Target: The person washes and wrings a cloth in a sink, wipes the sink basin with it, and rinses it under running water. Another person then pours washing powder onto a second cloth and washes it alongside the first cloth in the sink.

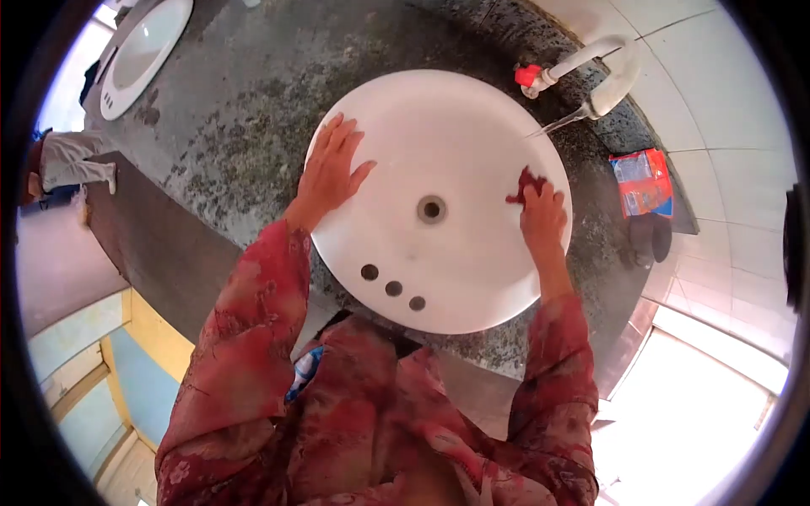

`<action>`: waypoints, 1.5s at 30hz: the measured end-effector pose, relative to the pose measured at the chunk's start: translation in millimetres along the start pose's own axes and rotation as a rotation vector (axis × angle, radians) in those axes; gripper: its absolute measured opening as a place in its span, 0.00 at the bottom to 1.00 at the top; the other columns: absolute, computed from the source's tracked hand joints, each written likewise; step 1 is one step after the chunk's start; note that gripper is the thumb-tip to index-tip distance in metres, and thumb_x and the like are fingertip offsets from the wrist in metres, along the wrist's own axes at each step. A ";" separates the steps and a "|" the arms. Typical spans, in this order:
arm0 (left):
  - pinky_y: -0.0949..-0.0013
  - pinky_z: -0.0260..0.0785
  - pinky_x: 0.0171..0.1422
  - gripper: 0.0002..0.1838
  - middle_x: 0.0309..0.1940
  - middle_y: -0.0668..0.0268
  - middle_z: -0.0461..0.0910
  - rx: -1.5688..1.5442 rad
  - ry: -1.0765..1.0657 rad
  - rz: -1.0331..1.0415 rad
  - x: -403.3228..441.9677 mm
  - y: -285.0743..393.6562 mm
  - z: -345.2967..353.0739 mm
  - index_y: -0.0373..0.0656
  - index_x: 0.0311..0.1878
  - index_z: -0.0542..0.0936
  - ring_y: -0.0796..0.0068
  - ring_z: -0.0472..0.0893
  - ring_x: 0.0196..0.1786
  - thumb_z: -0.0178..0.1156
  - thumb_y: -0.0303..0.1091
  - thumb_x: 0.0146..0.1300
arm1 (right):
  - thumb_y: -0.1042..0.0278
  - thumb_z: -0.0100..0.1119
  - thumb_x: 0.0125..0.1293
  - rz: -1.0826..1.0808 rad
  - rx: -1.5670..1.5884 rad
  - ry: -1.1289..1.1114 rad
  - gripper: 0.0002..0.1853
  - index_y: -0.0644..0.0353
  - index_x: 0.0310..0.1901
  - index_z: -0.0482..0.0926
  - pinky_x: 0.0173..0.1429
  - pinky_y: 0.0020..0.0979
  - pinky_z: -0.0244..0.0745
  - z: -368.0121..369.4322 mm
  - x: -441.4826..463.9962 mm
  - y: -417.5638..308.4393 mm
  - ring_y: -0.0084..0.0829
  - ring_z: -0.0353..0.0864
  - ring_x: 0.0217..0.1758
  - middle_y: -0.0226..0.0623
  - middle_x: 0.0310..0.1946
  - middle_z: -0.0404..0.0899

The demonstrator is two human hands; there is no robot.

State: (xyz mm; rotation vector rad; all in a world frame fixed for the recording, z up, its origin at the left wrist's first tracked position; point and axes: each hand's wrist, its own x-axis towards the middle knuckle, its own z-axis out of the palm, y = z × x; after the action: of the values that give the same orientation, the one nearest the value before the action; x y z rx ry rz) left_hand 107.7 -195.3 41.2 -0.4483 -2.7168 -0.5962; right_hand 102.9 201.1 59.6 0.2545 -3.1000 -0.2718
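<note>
A white oval sink basin (481, 270) with a drain hole in its middle and three round holes along its near edge fills the centre of the view. On its left rim and inner wall my left hand (331, 173) lies flat, fingers spread, holding nothing. At the right inner wall my right hand (542, 218) is closed on a dark red cloth (530, 182), whose crumpled end sticks out past the fingertips. A white tap (591, 55) with a red handle stands behind the basin at the upper right, and a thin stream runs from its spout toward the bowl.
A red and blue packet (643, 183) lies on the stained grey counter (245, 126) by the tiled wall, with a dark rounded object (651, 239) beside it. A second white basin (145, 55) is at the upper left. Another person's light trousers (76, 160) show at the far left.
</note>
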 end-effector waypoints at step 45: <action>0.56 0.55 0.75 0.24 0.65 0.57 0.66 0.006 -0.061 -0.037 -2.1 -5.0 -0.6 0.39 0.50 0.77 0.53 0.59 0.73 0.67 0.47 0.57 | 0.65 0.60 0.58 -0.548 -0.030 0.289 0.03 0.51 0.31 0.75 0.44 0.35 0.70 107.7 63.8 -71.8 0.32 0.74 0.38 0.28 0.28 0.72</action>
State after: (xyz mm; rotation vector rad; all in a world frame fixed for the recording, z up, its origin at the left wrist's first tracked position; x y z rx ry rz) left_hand 107.9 -200.3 39.2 -0.4224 -2.7898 -0.5939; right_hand 47.9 139.4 -58.7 1.0399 -2.6782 -0.2572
